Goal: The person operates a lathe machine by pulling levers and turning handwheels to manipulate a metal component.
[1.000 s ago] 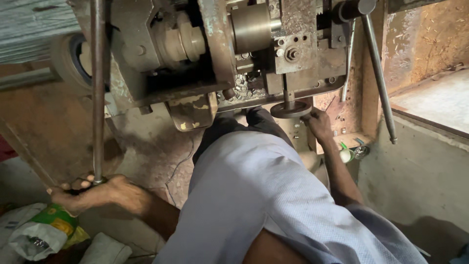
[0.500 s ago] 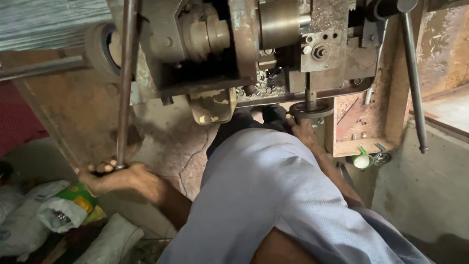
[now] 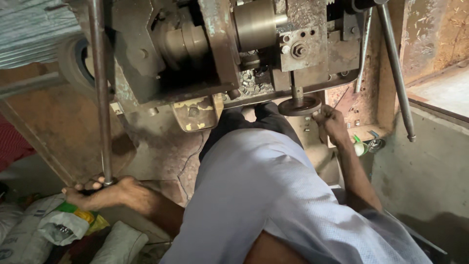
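Note:
My left hand grips the lower end of a long steel lever rod that runs up to a worn metal machine. My right hand reaches under the machine and holds the rim of a small round handwheel on a short vertical shaft. Between my arms my pale blue shirt fills the lower middle, with dark trousers above it. A heap of small metal parts lies inside the machine above the handwheel.
A second long lever rod hangs at the right beside a concrete ledge. White sacks and a green-yellow bag lie at the lower left. A green-and-white object sits by the right wall. The floor is cracked stone.
The view has swung back left. Both hands stay where they were, left on the lever rod's end and right at the handwheel.

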